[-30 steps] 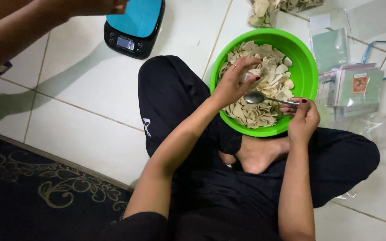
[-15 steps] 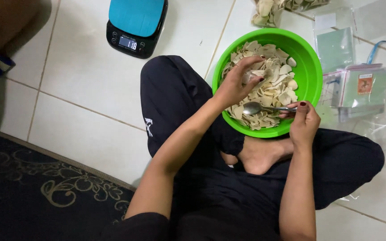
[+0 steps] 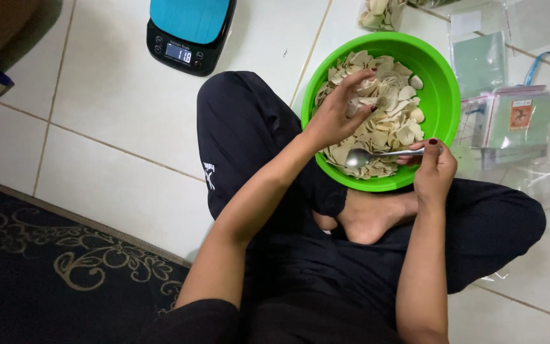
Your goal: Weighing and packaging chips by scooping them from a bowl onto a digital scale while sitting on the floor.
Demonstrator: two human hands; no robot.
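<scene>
Green bowl (image 3: 437,76) of pale chips (image 3: 386,121), wedged against the crossed legs on the tiled floor (image 3: 97,140). Left hand (image 3: 338,114), grip loosely curled on chips at the bowl's near-left. Right hand (image 3: 434,169) pinches a spoon (image 3: 377,155) over the bowl's near rim. Kitchen scale (image 3: 189,32) left of the bowl; clear bags (image 3: 510,121) on its right.

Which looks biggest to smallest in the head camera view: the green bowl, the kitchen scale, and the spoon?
1. Green bowl, clearly the largest.
2. Kitchen scale, though its top is cut off by the picture edge, so its full size is unsure.
3. Spoon, held in the right hand, the smallest.
</scene>
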